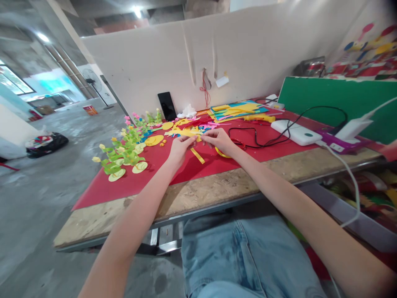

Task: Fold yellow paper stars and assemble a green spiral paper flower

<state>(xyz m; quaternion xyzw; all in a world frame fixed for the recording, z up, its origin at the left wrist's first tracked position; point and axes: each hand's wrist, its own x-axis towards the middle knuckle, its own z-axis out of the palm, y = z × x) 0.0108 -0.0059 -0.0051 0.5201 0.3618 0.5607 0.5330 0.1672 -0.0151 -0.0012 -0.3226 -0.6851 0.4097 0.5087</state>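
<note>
My left hand [180,150] pinches a yellow paper strip [196,137] over the red table covering. Close beside it, my right hand [218,140] has its thumb and fingers pressed together at the strip's other end. A loose yellow strip [197,156] lies flat just below the hands. Partly hidden by my right wrist is a yellow loop [222,153], whose kind I cannot make out. Left of my hands are a yellow paper disc [154,140] and small yellow curled bits [163,142]. Colourful paper scraps [203,122] are heaped just behind.
Several green paper plants [124,153] on round bases stand at the left. A dark phone [166,106] leans on the back panel. Paper sheets [238,109] and a yellow-handled tool [259,118] lie behind. Black cable [256,142], white power bank [296,132] and purple power strip [341,142] occupy the right.
</note>
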